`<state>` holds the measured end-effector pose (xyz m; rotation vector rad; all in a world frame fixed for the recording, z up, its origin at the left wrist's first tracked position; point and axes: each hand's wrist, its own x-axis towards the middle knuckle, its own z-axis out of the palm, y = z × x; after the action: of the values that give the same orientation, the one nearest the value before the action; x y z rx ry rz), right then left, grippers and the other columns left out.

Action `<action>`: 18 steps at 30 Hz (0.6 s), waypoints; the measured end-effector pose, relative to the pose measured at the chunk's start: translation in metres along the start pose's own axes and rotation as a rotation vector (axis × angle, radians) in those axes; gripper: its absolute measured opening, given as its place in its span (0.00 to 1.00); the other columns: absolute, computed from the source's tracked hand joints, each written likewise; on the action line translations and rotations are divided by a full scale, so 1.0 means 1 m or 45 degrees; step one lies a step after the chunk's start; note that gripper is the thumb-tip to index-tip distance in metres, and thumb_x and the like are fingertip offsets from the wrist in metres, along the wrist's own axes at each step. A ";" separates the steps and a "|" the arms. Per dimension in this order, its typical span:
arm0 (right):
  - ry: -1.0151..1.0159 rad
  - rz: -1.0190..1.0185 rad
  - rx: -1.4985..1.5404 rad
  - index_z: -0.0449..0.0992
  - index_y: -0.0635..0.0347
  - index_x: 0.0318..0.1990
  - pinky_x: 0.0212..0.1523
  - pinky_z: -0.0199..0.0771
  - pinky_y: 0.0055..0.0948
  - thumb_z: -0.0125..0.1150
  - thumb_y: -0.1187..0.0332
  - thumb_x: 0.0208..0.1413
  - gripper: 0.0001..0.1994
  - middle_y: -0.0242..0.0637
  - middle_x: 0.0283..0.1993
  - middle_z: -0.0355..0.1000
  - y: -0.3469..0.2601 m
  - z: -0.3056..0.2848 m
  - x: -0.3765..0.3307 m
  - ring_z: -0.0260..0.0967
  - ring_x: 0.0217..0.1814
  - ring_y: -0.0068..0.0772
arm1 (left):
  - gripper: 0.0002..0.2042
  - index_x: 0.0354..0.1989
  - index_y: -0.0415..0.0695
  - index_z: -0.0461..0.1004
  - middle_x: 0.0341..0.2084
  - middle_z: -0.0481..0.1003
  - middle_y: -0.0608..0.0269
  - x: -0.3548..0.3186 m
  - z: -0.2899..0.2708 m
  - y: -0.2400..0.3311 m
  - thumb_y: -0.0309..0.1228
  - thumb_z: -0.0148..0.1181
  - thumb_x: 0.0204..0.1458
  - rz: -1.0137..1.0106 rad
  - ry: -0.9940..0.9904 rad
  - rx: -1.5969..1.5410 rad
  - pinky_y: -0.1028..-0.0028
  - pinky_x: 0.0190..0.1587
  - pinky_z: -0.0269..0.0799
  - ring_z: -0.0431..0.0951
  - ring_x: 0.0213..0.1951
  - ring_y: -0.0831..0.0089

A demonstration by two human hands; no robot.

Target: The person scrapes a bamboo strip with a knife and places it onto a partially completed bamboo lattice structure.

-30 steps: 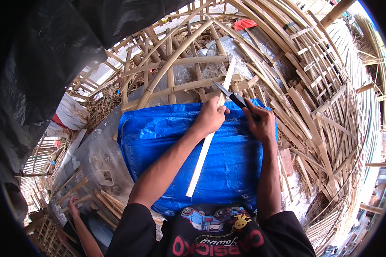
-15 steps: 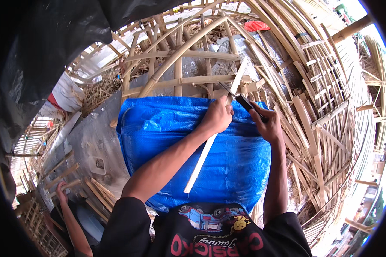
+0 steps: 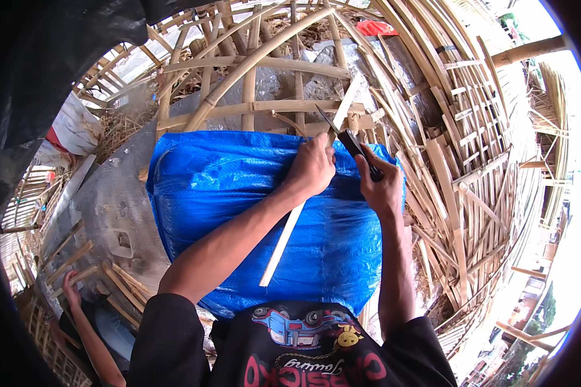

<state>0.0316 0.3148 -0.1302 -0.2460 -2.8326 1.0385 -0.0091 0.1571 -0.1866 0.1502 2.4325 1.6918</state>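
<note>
My left hand (image 3: 313, 166) is closed around a long, pale bamboo strip (image 3: 283, 242), which slants from near my lap up past the far edge of a blue tarp (image 3: 219, 184). In my right hand (image 3: 382, 187) is a knife (image 3: 350, 143), gripped by its black handle. The dark blade points up and left and crosses the strip just beyond my left fist. Whether the edge bites into the bamboo cannot be made out. The tarp lies spread over my lap, beneath both forearms.
Woven bamboo lattice (image 3: 248, 97) stands ahead, with a dense stack of bamboo slats (image 3: 455, 213) on the right. A co-worker's arm (image 3: 91, 329) reaches in at lower left, beside cut bamboo pieces (image 3: 124, 287). Black sheeting (image 3: 58, 51) hangs at upper left.
The whole view has shifted, so the scene sits slightly further left and higher. Both hands keep their holds on the strip and the knife, and the knife still crosses the strip.
</note>
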 end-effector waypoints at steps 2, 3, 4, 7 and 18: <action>0.073 -0.103 0.013 0.80 0.59 0.50 0.30 0.72 0.26 0.66 0.63 0.56 0.17 0.52 0.32 0.79 0.000 0.005 -0.001 0.74 0.26 0.18 | 0.06 0.31 0.35 0.70 0.24 0.78 0.47 0.000 -0.001 0.001 0.25 0.55 0.58 0.005 0.013 -0.002 0.56 0.35 0.73 0.80 0.32 0.48; 0.062 -0.074 0.009 0.80 0.59 0.50 0.30 0.73 0.26 0.66 0.63 0.56 0.16 0.52 0.33 0.79 0.000 0.006 0.000 0.75 0.27 0.19 | 0.06 0.31 0.35 0.70 0.24 0.78 0.47 0.000 -0.002 0.001 0.25 0.55 0.58 -0.002 0.001 -0.003 0.56 0.35 0.73 0.80 0.32 0.48; 0.049 -0.046 0.005 0.80 0.59 0.50 0.31 0.73 0.26 0.66 0.63 0.56 0.16 0.52 0.34 0.79 0.000 0.007 0.001 0.76 0.28 0.21 | 0.06 0.32 0.35 0.70 0.23 0.78 0.47 0.000 -0.002 0.002 0.25 0.55 0.58 -0.010 -0.010 -0.003 0.56 0.35 0.73 0.80 0.32 0.48; 0.085 -0.091 -0.014 0.80 0.59 0.50 0.31 0.73 0.27 0.66 0.63 0.56 0.16 0.52 0.34 0.79 0.002 0.010 0.002 0.78 0.28 0.25 | 0.06 0.32 0.35 0.70 0.23 0.78 0.47 0.000 -0.006 0.006 0.25 0.55 0.58 -0.008 -0.037 -0.063 0.56 0.35 0.73 0.80 0.32 0.47; 0.146 -0.115 -0.119 0.81 0.57 0.49 0.27 0.72 0.31 0.66 0.61 0.56 0.16 0.52 0.29 0.77 0.005 0.020 0.012 0.76 0.23 0.36 | 0.07 0.30 0.35 0.70 0.22 0.77 0.45 -0.002 -0.007 0.007 0.26 0.54 0.59 -0.012 -0.019 -0.079 0.56 0.34 0.72 0.80 0.31 0.46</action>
<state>0.0167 0.3081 -0.1483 -0.1782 -2.7640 0.8478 -0.0087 0.1527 -0.1779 0.1420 2.3631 1.7536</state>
